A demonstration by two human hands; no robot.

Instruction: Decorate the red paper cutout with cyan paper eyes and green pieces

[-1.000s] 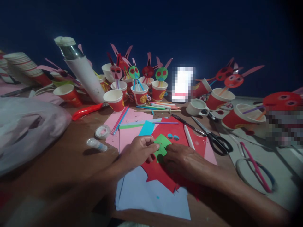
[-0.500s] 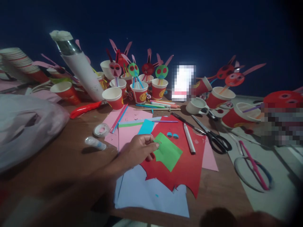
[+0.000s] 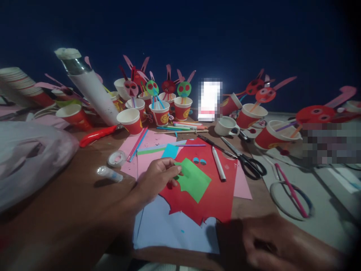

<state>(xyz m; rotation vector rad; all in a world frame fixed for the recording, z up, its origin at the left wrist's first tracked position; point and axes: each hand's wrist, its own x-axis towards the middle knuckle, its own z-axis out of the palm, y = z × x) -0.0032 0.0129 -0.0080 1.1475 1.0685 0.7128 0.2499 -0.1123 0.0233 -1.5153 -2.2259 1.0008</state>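
Observation:
My left hand (image 3: 162, 174) pinches the left corner of a green paper piece (image 3: 196, 182) between thumb and fingers. The piece has a jagged lower left edge and lies over a red sheet (image 3: 222, 203) with ragged cut edges. Two small blue paper discs (image 3: 199, 161) rest just above it. At the lower right, my right hand (image 3: 276, 241) is over the table's front edge, fingers curled and smeared by motion; whether it holds anything is unclear. A white marker (image 3: 219, 164) and black-handled scissors (image 3: 251, 165) lie right of the green piece.
Red paper cups (image 3: 182, 109) with paper bunny faces on straws line the back. Around the sheets are a tape roll (image 3: 116, 159), a small clear bottle (image 3: 109, 174), a white mug (image 3: 225, 126) and a red-handled tool (image 3: 97, 136). A plastic bag (image 3: 36, 158) sits left.
My right hand has come into view at the lower right. My left hand still pinches the green paper. The whole view has shifted slightly, so things appear further left.

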